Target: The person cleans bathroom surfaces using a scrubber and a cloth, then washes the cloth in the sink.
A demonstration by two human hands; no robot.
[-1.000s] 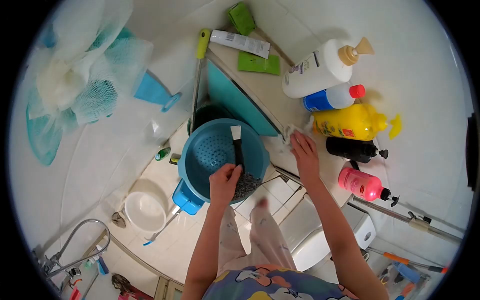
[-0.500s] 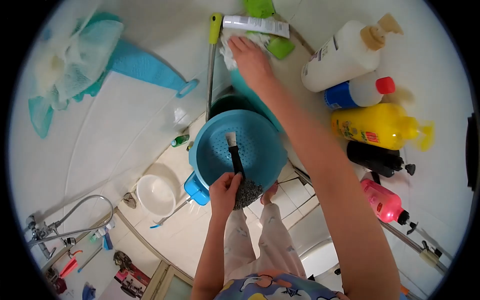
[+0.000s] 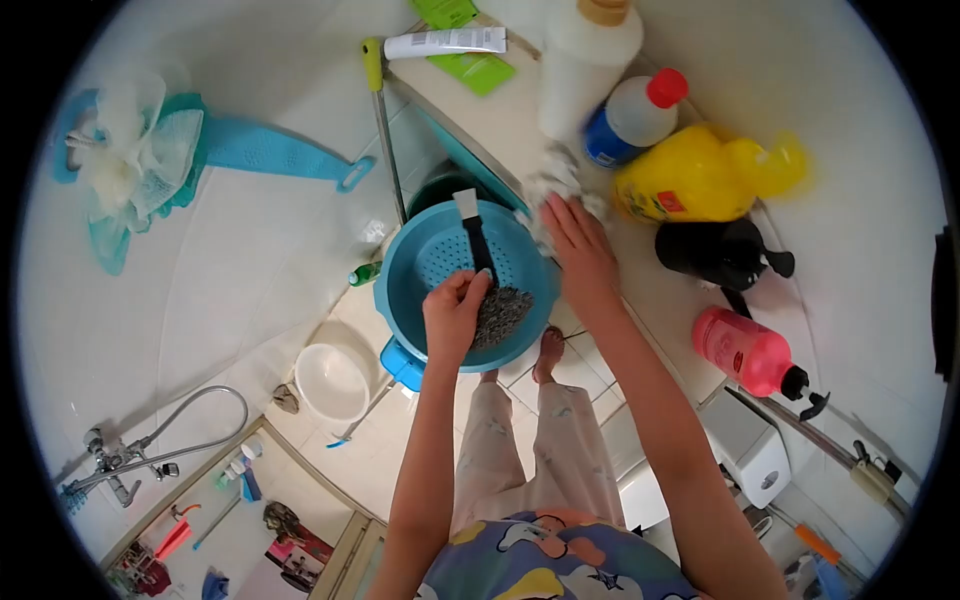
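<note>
My left hand (image 3: 456, 312) is closed round the black handle of a scraper (image 3: 476, 240), whose pale flat blade points away from me. A grey steel wool scrubber (image 3: 502, 317) hangs beside the same hand; whether the fingers grip it too is hidden. Both are above a blue perforated basin (image 3: 405, 250). With fingers stretched over it, my right hand (image 3: 585, 255) presses a crumpled white cloth (image 3: 556, 190) onto the pale ledge (image 3: 490, 110), close to the bottles.
Along the ledge stand a white pump bottle (image 3: 590, 60), a red-capped bottle (image 3: 632, 120), a yellow pump bottle (image 3: 690, 175), a black bottle (image 3: 715, 252) and a pink bottle (image 3: 742, 348). A white tube (image 3: 445, 42) lies at its far end. A white bucket (image 3: 335, 380) is on the floor.
My right hand has drawn the white cloth along the ledge from beside the tube to near the bottles. My left hand still holds the scraper over the basin. The view has shifted.
</note>
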